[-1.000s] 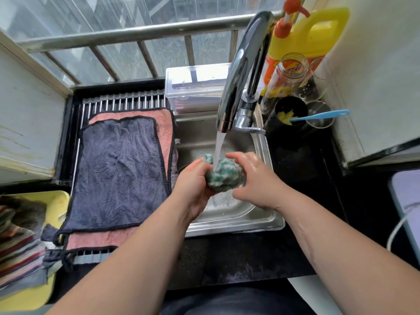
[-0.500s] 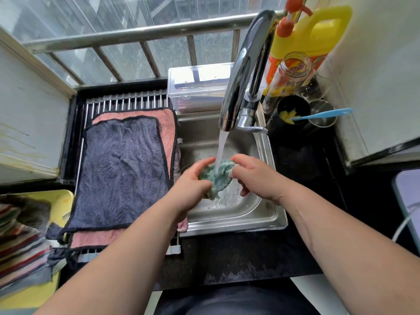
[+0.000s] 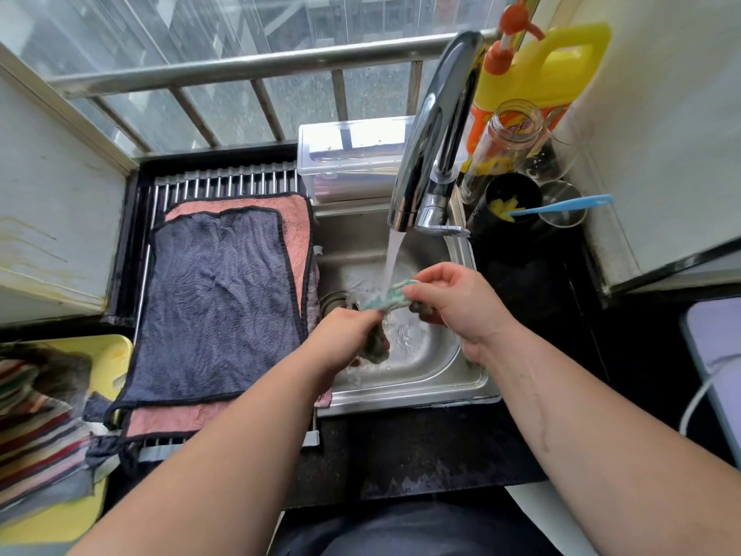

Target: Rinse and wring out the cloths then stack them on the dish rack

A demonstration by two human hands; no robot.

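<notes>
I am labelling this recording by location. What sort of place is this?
Probably a small home kitchen: a steel sink under a running chrome faucet, a dish rack carrying spread cloths, and a yellow detergent jug with a pump.

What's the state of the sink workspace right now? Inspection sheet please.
Surface: black stone counter around a stainless steel sink; chrome tap running.
Job's things: green-and-white cloth stretched under the stream; dark grey cloth spread over a pink cloth on the steel-bar dish rack.
Clutter: yellow detergent jug, clear plastic box, glass jar, black cup with a blue-handled tool; striped cloths on a yellow tray.
Hands: left hand and right hand each grip an end of the green-and-white cloth.
Cables: white cable, right edge.
Surroundings: window behind a steel rail.
</notes>
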